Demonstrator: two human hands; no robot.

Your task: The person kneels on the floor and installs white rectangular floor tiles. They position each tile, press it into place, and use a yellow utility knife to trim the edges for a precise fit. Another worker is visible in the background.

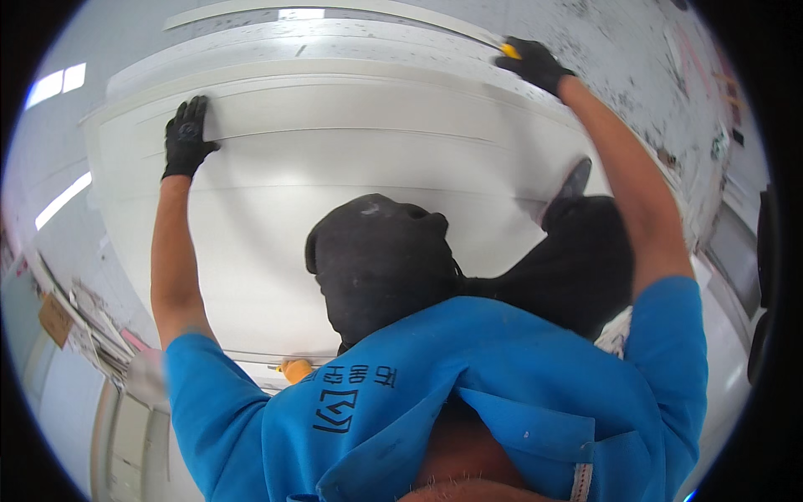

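Note:
Large white panels [268,217] lie stacked in front of me, with thin lines running across them. My left hand [189,138], in a black glove, rests flat on the left part of the top panel, its fingers stretched out. At the far right edge, my right hand [537,65], also black-gloved, is closed around a small yellow tool [509,51]. Its working end is too small to make out. Beside that tool ends a long narrow white strip [368,8], which curves along the panels' far side. My black-trousered knee [376,251] is over the panels.
My dark shoe [575,178] is on the panel's right side. An orange-yellow object [296,370], partly hidden by my blue shirt, lies by the near edge. Grey, marked floor [619,42] surrounds the stack. A brown cardboard piece [55,320] and long strips [96,335] lie at left.

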